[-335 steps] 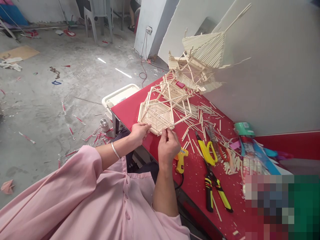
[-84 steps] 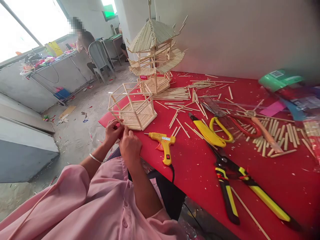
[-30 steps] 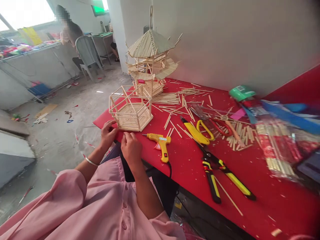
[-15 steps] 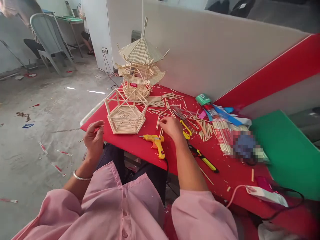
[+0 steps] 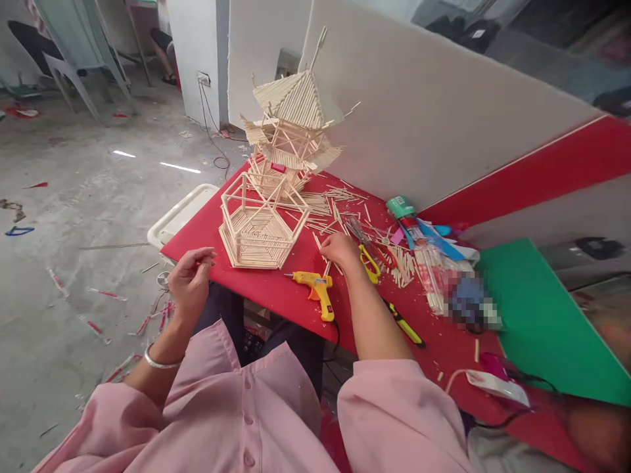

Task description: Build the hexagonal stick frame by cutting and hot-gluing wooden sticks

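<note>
My left hand [image 5: 190,281] is raised at the table's near left edge, its fingers curled in a pinch; anything between them is too small to make out. Over the loose sticks, just above the glue gun, my right hand [image 5: 340,251] has its fingertips pressed together, their contents hidden. The yellow glue gun [image 5: 318,289] lies on its side between my hands. A hexagonal stick frame [image 5: 259,238] with a slatted base and open rails stands left of centre. Behind it rises a tiered stick pagoda [image 5: 290,105].
Loose sticks [image 5: 340,203] are scattered over the red table [image 5: 197,230]. Yellow-handled scissors [image 5: 369,263], a cutter [image 5: 407,326], bagged sticks [image 5: 428,276] and a green board [image 5: 552,315] lie to the right. A white power strip [image 5: 497,386] is near the front.
The view has swung, so table and models appear shifted. The hexagonal frame looks turned slightly. Both hands keep nearly the same pose, fingers still drawn together.
</note>
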{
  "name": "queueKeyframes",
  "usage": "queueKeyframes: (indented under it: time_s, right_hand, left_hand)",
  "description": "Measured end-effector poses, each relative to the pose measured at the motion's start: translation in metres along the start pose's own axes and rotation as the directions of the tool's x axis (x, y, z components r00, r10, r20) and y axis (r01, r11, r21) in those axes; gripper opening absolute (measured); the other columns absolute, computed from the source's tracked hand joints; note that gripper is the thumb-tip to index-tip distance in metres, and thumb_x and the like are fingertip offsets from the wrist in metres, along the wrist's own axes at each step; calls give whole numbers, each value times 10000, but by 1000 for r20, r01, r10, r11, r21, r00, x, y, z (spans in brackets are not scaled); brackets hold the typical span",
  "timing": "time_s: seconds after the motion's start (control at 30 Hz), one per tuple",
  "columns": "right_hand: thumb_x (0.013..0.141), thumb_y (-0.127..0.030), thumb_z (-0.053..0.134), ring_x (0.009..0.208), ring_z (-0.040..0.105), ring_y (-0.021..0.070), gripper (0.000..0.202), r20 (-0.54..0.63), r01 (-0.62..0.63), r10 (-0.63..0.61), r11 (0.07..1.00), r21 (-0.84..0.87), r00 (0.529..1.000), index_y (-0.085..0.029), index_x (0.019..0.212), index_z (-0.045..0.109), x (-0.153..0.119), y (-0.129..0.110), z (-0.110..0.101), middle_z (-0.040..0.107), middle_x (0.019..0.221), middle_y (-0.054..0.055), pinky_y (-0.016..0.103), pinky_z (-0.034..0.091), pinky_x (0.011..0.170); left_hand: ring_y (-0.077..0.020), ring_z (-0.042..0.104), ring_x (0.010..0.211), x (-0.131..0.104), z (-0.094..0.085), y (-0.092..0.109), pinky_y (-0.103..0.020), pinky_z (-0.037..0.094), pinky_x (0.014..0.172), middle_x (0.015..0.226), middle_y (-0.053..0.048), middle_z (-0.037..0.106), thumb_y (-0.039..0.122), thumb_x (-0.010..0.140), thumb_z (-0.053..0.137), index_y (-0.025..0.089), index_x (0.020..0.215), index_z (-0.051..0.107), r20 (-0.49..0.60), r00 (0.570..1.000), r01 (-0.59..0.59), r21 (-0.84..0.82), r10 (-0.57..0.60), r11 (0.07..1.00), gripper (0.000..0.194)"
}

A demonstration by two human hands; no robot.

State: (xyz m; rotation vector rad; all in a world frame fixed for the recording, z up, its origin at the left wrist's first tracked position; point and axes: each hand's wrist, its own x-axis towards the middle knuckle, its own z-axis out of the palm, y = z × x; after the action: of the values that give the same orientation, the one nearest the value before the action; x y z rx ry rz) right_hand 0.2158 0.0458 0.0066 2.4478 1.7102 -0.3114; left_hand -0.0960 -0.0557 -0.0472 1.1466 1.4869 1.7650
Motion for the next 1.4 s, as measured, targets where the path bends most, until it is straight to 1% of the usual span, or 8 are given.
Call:
queueKeyframes:
  time_s: [0.3,0.43,0.6,0.7,0.77,0.9,1.1,1.4]
  right_hand:
    - [736,-227,652,972,687,264,201,-20,47,-49,996,-79,999,-210,896,772,-6,-11,-13,753,990,109,308,482,779]
    - [841,-276,558,964,686,269,240,-103,53,-59,996,-65,993,-210,954,759,-36,1,-21,750,994,122,318,472,771]
    - [886,-418,548,830,683,201,290,-212,363,-299,832,420,930,-228,1003,734,-109,8,0,750,931,59,275,495,716]
    - [937,-441,497,888,675,199,310,-357,525,-386,656,542,851,-225,972,717,-140,-5,26,732,954,68,294,509,794]
    - [949,-433,484,876,666,204,308,-416,543,-354,623,563,837,-217,933,703,-147,-15,43,722,921,77,313,511,808]
    - [942,-432,493,854,659,209,293,-456,504,-252,621,601,854,-206,898,674,-150,-21,60,723,929,86,321,515,778]
    - [975,-341,470,776,676,185,242,-318,582,-494,600,548,809,-231,955,685,-170,-25,65,732,854,43,275,485,675]
    - [970,-371,507,868,668,180,263,-498,587,-312,444,677,809,-223,989,724,-167,-48,74,716,937,67,290,543,765]
  left_hand:
    - [-136,640,709,-5,0,5,-271,521,670,858,-38,712,231,822,632,194,888,741,58,997,-56,-10,56,998,132]
    - [-108,582,596,-17,7,21,-234,479,556,751,-23,687,300,778,712,187,871,760,112,989,109,-104,-97,989,154]
    - [-60,436,400,-39,26,32,-191,264,365,528,6,584,428,654,820,151,734,745,406,761,619,-219,-506,755,298]
    - [-44,421,388,-48,40,35,-187,219,354,561,-3,602,442,586,870,137,737,738,525,611,766,-204,-592,610,364]
    - [-41,429,394,-50,48,35,-186,223,352,601,-10,624,443,554,890,134,772,740,545,578,799,-226,-607,557,406]
    - [-46,445,398,-54,58,31,-186,230,354,608,-9,630,450,528,902,131,799,739,517,599,789,-251,-611,562,449]
    - [-43,388,378,-60,56,28,-184,238,377,449,39,512,474,595,870,141,736,730,564,638,728,-221,-524,649,387]
    - [-43,414,385,-54,47,35,-176,272,372,481,31,538,457,585,876,138,680,688,520,666,717,-247,-535,652,382]
